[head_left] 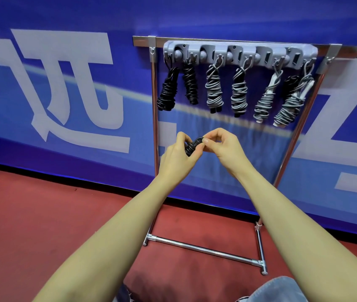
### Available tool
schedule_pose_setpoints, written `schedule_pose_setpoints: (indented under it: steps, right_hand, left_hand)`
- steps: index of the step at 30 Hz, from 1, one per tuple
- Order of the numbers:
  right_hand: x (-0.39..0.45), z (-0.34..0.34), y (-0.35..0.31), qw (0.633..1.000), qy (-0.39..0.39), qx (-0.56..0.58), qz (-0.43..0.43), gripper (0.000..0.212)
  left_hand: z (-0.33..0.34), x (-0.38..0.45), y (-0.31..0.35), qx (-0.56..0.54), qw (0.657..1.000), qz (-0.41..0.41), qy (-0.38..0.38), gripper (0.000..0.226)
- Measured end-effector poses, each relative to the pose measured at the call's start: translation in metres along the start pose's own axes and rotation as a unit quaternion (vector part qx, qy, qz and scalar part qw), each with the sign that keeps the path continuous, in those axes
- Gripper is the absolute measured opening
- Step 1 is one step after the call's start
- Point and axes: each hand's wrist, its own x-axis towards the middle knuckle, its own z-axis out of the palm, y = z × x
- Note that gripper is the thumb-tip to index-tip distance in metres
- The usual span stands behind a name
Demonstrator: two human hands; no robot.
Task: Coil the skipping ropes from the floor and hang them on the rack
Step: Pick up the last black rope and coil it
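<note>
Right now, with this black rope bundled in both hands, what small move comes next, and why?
Probably lift the black coiled rope, held by the left hand and right hand, toward the grey hook rail. Six coiled bundles already hang there, so look for a free hook.

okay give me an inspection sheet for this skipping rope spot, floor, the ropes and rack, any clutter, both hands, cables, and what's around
Surface: red floor, bare where visible.
Job's things: chrome rack carries a grey hook strip. Two black bundles hang at its left end, four grey bundles to their right, with a dark piece between the last two. One black coiled rope is held in front of the rack, below the hung bundles.
Clutter: nothing seen.
Grippers: left hand grips the coil; right hand pinches its top.
Cables: nothing seen besides the ropes.
Surroundings: blue banner with pale lettering behind the rack; blue denim at the bottom edge.
</note>
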Motion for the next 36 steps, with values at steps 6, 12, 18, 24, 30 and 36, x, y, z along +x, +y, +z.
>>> schedule_pose_setpoints:
  steps: [6,12,18,24,30,36]
  right_hand:
    - [-0.002,0.007,0.004,0.999,0.015,-0.037,0.001,0.012]
    - [-0.002,0.008,0.009,0.999,0.040,-0.015,0.006,0.009]
    - [-0.007,0.003,0.012,0.992,0.011,0.124,0.019,0.005]
    - [-0.005,0.004,0.008,0.997,0.046,0.056,-0.007,0.010]
    - [-0.007,-0.001,0.007,0.992,0.013,0.123,-0.008,0.012]
    - [-0.004,-0.002,0.004,0.999,-0.034,0.026,-0.017,0.029]
  left_hand:
    - [-0.001,0.000,-0.002,0.024,0.999,-0.006,-0.032,0.036]
    - [-0.004,-0.002,0.004,0.052,0.997,-0.011,-0.047,0.026]
    - [-0.002,-0.002,0.009,0.032,0.998,-0.027,-0.038,0.025]
    - [0.002,-0.002,0.011,-0.032,0.999,-0.022,-0.028,0.025]
    - [0.003,-0.001,0.008,-0.113,0.992,-0.053,-0.018,0.029]
    - [-0.001,-0.002,0.005,-0.149,0.986,-0.072,-0.027,0.038]
